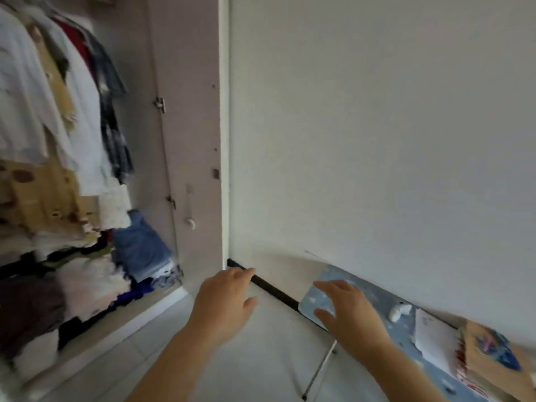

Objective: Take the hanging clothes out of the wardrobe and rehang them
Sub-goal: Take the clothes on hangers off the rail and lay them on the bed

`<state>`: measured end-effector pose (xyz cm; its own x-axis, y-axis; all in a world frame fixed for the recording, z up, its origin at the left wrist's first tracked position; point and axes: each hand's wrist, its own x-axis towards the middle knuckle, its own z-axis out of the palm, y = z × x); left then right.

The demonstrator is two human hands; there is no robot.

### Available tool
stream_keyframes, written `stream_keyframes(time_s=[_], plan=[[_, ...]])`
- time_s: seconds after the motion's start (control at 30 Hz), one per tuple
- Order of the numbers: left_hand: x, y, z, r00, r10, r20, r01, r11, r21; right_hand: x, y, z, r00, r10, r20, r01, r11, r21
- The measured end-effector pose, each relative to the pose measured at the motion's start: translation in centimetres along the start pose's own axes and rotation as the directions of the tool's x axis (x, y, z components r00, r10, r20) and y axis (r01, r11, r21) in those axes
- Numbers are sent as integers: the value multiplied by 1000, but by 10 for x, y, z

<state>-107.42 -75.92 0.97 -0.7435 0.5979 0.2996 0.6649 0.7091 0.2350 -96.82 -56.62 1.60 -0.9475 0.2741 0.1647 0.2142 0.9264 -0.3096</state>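
A: Hanging clothes (58, 111), soft white, cream & plaid fabric shirts: where?
B: Packed tight inside the open pale-panelled wardrobe (185, 126), well apart from both hands.
A: Hands?
B: Left hand (226, 303) & right hand (348, 311) loose, fingers spread, holding nothing.
A: Handling?
B: Prob. light, floppy. Grab by hanger hook, not cloth.

We see bright, soft, even light; source out of view, no glare. Wall (377, 126) flatly lit, faint shadow at its base. We find hanging clothes (52, 117) smeared by motion blur, worst toward left edge. Left hand (223, 309) and right hand (348, 314) slightly soft. Wide-angle distortion bends skirting board (275, 290).
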Motion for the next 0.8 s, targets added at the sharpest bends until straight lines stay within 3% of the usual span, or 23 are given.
stream_keyframes(time_s=[0.27, 0.6, 0.8], plan=[[20, -78, -31, 936, -330, -121, 335, 942, 20, 124, -79, 23, 907, -419, 50, 417, 908, 53], [57, -154, -64, 844, -464, -271, 499, 864, 74, 236, -165, 44, 755, -654, 37, 632, 742, 222], [88, -237, -81, 794, -477, -376, 536, 841, 65, 312, -235, 66, 677, -736, 11, 717, 662, 218]])
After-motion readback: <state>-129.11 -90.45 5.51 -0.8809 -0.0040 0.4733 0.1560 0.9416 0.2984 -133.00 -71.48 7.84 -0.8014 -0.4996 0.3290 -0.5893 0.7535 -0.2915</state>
